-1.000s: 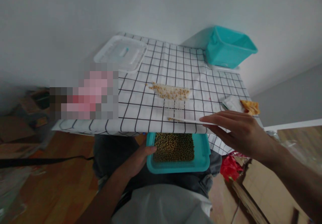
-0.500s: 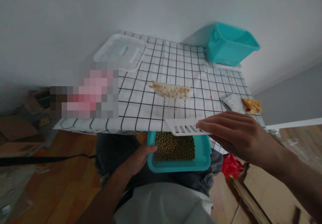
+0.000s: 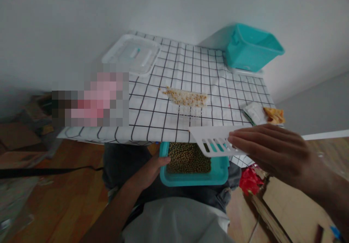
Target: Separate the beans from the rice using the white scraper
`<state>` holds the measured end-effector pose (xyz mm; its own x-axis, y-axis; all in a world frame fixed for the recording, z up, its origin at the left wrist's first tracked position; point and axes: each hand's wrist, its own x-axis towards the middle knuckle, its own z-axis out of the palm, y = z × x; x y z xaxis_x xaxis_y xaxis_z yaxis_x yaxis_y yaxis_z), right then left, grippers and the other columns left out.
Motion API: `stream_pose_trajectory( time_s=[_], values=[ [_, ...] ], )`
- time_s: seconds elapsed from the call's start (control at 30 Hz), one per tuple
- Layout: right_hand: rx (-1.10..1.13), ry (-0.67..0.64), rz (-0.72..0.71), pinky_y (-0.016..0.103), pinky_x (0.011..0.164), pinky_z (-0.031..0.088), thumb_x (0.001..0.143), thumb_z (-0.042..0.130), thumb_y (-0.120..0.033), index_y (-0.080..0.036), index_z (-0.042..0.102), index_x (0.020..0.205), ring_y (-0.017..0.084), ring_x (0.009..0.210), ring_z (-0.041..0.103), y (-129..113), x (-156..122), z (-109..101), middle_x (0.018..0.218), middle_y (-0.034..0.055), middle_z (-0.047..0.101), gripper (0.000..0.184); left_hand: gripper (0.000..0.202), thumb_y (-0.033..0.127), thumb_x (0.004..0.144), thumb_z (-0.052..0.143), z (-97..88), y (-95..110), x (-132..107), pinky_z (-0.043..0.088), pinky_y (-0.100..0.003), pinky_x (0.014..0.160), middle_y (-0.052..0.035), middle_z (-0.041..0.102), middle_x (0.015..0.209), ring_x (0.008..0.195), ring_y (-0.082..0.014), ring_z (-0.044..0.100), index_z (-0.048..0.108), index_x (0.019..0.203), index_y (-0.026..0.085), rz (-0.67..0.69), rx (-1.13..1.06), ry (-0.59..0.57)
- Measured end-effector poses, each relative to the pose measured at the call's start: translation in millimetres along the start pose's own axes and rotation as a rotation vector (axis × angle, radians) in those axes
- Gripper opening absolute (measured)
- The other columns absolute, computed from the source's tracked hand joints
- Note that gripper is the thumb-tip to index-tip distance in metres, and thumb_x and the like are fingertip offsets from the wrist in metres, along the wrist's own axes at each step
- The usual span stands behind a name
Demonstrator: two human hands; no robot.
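My left hand [image 3: 151, 172] grips the left rim of a teal plastic bin [image 3: 193, 181], thumb over the edge and the other fingers hidden beneath. Small greenish-brown beans [image 3: 188, 159] fill part of this bin, which sits below the table's front edge over my lap. In my right hand [image 3: 272, 146] is a white slotted spatula [image 3: 215, 150], held level above the bin's right side and the table edge; the fingers are closed around it. Beyond the spatula, a strip of pale yellowish beans and white grains [image 3: 187, 97] lies spread on the checked tablecloth [image 3: 147, 121].
A clear plastic lid [image 3: 133, 54] lies at the back left. At the back right stands another teal bin [image 3: 252, 50]. A white packet [image 3: 255, 112] and an orange-yellow wrapper [image 3: 274, 115] rest near the right edge. Red plastic [image 3: 251, 181] is on the floor.
My right hand has moved right and slightly toward me with the spatula, whose slots now show more. My left hand and the bin have stayed in place.
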<state>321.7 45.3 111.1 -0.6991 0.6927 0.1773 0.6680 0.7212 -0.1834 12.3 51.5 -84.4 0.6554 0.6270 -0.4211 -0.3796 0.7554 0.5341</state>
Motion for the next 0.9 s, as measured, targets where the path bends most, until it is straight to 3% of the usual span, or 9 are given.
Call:
stream_pose_trajectory(
  time_s=[0.2, 0.4, 0.53, 0.67, 0.9],
  values=[
    [-0.017, 0.021, 0.074, 0.036, 0.088, 0.049, 0.084, 0.059, -0.012, -0.021, 0.055, 0.125, 0.020, 0.105, 0.060, 18.1, -1.0, 10.7, 0.117, 0.0072, 0.065, 0.042, 0.051, 0.022, 0.083, 0.053, 10.3, 5.5, -0.9, 0.047, -0.045, 0.095, -0.0084, 0.066, 0.124, 0.110, -0.0304, 0.061, 0.050, 0.133, 0.019, 0.004, 0.001, 0.009],
    [0.004, -0.020, 0.000, 0.039, 0.089, 0.050, 0.087, 0.054, -0.013, -0.019, 0.054, 0.125, 0.023, 0.111, 0.058, -5.3, -1.9, 4.5, 0.119, 0.0097, 0.064, 0.038, 0.050, 0.022, 0.083, 0.052, 6.2, 1.9, 1.0, 0.046, -0.046, 0.096, -0.0106, 0.067, 0.122, 0.110, -0.0306, 0.062, 0.050, 0.133, 0.017, 0.009, 0.001, -0.005],
    [-0.091, -0.050, -0.060, 0.042, 0.093, 0.050, 0.088, 0.052, -0.014, -0.016, 0.056, 0.124, 0.025, 0.114, 0.057, -23.3, -7.2, -0.3, 0.121, 0.0109, 0.063, 0.036, 0.049, 0.022, 0.084, 0.050, 2.9, -0.8, 2.2, 0.044, -0.046, 0.097, -0.0099, 0.069, 0.118, 0.110, -0.0298, 0.062, 0.050, 0.133, 0.018, 0.004, -0.019, -0.046],
    [-0.148, -0.055, -0.075, 0.042, 0.094, 0.050, 0.087, 0.055, -0.015, -0.019, 0.057, 0.123, 0.026, 0.114, 0.058, -28.4, -18.4, -0.7, 0.121, 0.0085, 0.064, 0.036, 0.047, 0.023, 0.085, 0.049, 0.8, -2.1, 1.9, 0.043, -0.045, 0.099, -0.0083, 0.069, 0.118, 0.109, -0.0288, 0.062, 0.051, 0.132, 0.019, 0.000, -0.004, -0.016],
    [-0.015, -0.050, 0.076, 0.042, 0.094, 0.050, 0.086, 0.053, -0.012, -0.020, 0.053, 0.129, 0.027, 0.117, 0.055, -10.9, -27.1, -1.9, 0.125, 0.0088, 0.061, 0.044, 0.049, 0.023, 0.084, 0.052, -0.8, -3.7, 2.6, 0.042, -0.046, 0.099, -0.0087, 0.068, 0.121, 0.110, -0.0292, 0.061, 0.050, 0.133, 0.021, 0.005, 0.003, -0.016]
  ],
)
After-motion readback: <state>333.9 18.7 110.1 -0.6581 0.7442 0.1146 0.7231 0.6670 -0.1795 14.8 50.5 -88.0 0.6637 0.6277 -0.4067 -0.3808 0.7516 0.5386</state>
